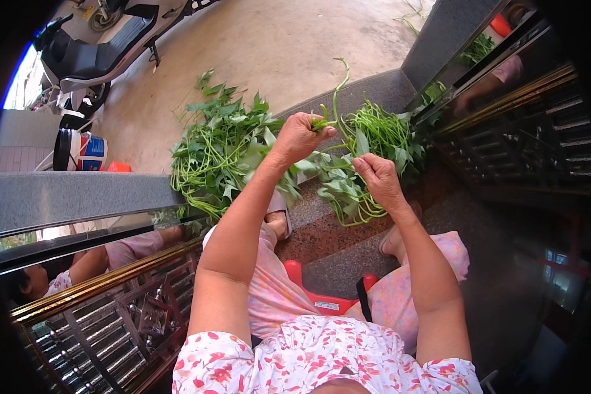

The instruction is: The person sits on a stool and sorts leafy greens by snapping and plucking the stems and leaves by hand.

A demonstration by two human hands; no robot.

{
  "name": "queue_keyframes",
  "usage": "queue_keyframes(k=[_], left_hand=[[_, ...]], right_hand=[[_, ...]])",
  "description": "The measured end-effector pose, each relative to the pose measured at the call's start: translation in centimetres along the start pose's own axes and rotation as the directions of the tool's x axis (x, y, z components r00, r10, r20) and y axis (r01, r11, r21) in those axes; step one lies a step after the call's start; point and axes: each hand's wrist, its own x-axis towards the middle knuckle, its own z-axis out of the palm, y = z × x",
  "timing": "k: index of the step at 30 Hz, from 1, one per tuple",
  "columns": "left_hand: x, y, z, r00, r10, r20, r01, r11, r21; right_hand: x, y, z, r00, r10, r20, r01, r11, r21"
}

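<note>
My left hand [303,135] is raised in front of me, closed around a small bunch of green leafy stems whose ends stick out past the thumb. A long curled stem [339,93] rises beside it. Lower and to the right, my right hand [380,177] is closed, with fingertips pinched at the stems and leaves next to it; what exactly it grips is hard to make out. A large heap of leafy vine greens [216,143] lies on the left. Another pile, its thin stems [381,123] gathered together, lies beyond my right hand. Loose leafy stems [342,189] lie between my feet.
A granite door sill [374,91] crosses ahead, with a concrete floor [276,44] beyond. Decorated metal door panels [113,315] flank me on both sides. A scooter [98,49] and a paint bucket [91,151] stand at left. A red plastic seat [325,303] is beneath me.
</note>
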Motion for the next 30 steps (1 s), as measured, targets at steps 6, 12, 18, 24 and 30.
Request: queue_keyframes(k=[6, 12, 18, 24, 30], left_hand=[[-0.5, 0.8, -1.7, 0.966, 0.257, -0.021, -0.214, 0.845, 0.491], [-0.1, -0.4, -1.7, 0.904, 0.422, -0.061, -0.272, 0.681, 0.679], [0.0, -0.5, -4.3, 0.894, 0.19, -0.405, 0.068, 0.837, 0.544], [-0.1, -0.1, 1.2, 0.968, 0.125, -0.219, -0.082, 0.977, 0.198], [-0.5, -0.2, 4.9, 0.979, 0.177, -0.103, -0.178, 0.984, -0.001]], right_hand=[[0.1, -0.8, -0.5, 0.998, 0.009, 0.062, -0.012, 0.999, 0.037], [0.1, -0.8, -0.6, 0.998, -0.033, 0.048, 0.031, 0.999, 0.031], [-0.2, -0.1, -1.8, 0.999, 0.037, -0.015, -0.034, 0.99, 0.138], [0.2, -0.1, -1.6, 0.987, 0.161, 0.008, -0.159, 0.962, 0.224], [0.2, -0.3, -1.5, 0.976, 0.213, 0.036, -0.215, 0.946, 0.242]])
